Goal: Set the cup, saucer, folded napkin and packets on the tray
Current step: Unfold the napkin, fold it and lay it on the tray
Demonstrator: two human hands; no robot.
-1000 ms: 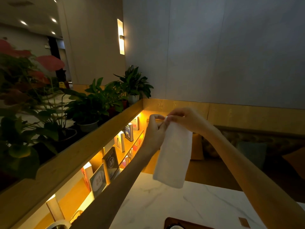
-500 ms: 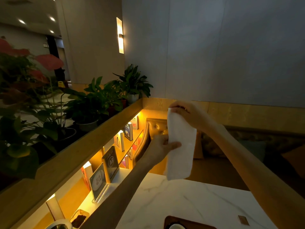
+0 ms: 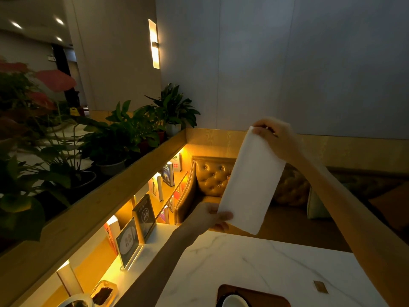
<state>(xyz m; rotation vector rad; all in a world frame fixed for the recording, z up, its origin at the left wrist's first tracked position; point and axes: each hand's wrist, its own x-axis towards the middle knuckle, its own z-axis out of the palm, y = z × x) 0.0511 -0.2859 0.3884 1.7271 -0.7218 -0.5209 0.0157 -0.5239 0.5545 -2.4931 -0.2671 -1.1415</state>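
My right hand pinching the white napkin's top edge, my left hand gripping its lower corner, napkin stretched upright above the marble bench, dark tray at the near edge

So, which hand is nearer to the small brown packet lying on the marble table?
Left, as far as one view shows. The left hand holds the napkin's bottom just above the table; the right hand is higher, at its top. The packet lies nearer the camera.
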